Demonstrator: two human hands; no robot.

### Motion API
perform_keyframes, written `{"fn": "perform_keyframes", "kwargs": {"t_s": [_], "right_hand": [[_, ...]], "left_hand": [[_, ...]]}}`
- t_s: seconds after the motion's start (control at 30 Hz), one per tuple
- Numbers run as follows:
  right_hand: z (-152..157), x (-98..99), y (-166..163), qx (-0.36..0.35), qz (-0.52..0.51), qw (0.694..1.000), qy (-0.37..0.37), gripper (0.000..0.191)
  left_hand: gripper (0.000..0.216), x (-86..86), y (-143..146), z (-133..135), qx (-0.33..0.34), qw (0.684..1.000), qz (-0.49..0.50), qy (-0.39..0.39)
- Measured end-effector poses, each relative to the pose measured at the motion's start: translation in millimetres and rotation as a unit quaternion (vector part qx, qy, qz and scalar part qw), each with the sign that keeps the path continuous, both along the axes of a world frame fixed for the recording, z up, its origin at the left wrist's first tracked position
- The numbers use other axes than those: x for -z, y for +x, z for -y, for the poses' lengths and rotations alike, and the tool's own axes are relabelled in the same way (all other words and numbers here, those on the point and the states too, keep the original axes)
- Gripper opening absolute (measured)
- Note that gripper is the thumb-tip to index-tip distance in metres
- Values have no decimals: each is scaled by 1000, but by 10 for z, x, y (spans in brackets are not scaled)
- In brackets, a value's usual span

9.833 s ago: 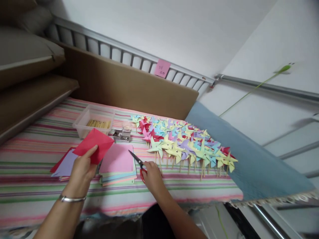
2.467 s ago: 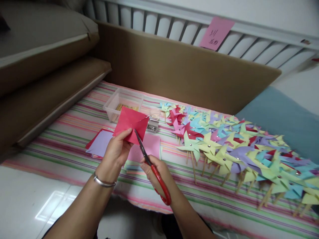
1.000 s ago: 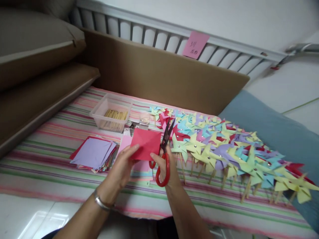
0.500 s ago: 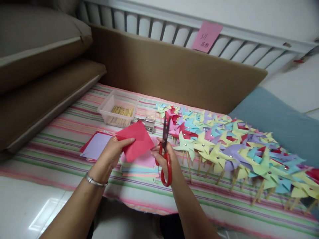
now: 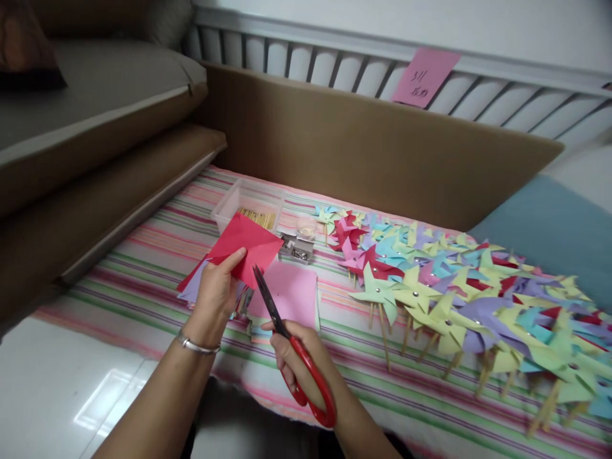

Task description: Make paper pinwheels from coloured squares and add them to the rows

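My left hand (image 5: 217, 293) pinches a square of red paper (image 5: 248, 245) and holds it up above the striped cloth (image 5: 143, 255). My right hand (image 5: 299, 347) grips red-handled scissors (image 5: 291, 347). Their dark blades point up and left, with the tips right at the lower edge of the red paper. A silver bangle (image 5: 197, 346) sits on my left wrist. Under my hands lie a pink-topped stack of paper squares (image 5: 291, 293) and a second stack with purple and red sheets (image 5: 194, 287), partly hidden by my left hand.
Many paper pinwheels on sticks (image 5: 454, 293) cover the cloth's right half. A clear tub of wooden sticks (image 5: 248, 204) and a small tray of metal pins (image 5: 296, 248) stand behind the paper. A cardboard sheet (image 5: 373, 146) leans against a railing with a pink note (image 5: 423, 76).
The scissors have swung from upright beside the paper to pointing up-left, tips now at the paper's lower edge. My left hand has shifted the red sheet a little left and up.
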State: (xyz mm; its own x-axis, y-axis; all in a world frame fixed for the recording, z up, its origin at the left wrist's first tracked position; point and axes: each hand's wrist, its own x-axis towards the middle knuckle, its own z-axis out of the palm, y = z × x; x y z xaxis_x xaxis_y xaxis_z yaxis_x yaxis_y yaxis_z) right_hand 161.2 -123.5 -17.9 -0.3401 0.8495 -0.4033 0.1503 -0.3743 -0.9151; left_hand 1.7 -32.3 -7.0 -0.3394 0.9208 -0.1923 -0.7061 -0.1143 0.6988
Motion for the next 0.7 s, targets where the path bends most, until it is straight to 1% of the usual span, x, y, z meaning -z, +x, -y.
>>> {"fn": "perform_keyframes", "kwargs": {"t_s": [0.2,0.33,0.47,0.57,0.7], "right_hand": [[-7,5,-25,13,37,999,-3,53],[4,-21,-34,29,43,999,6,52],[-4,-75,-43,37,38,998,13,48],[-5,-129,-49,48,25,998,17,44],[-1,-163,-49,58,15,998,16,44]], "left_hand": [[21,-44,26,38,11,1000,-3,2],[21,-82,93,75,12,1000,11,-24],[21,-59,156,88,7,999,28,-43],[20,-36,183,87,3,999,41,-34],[19,-44,196,88,-6,998,48,-25]]}}
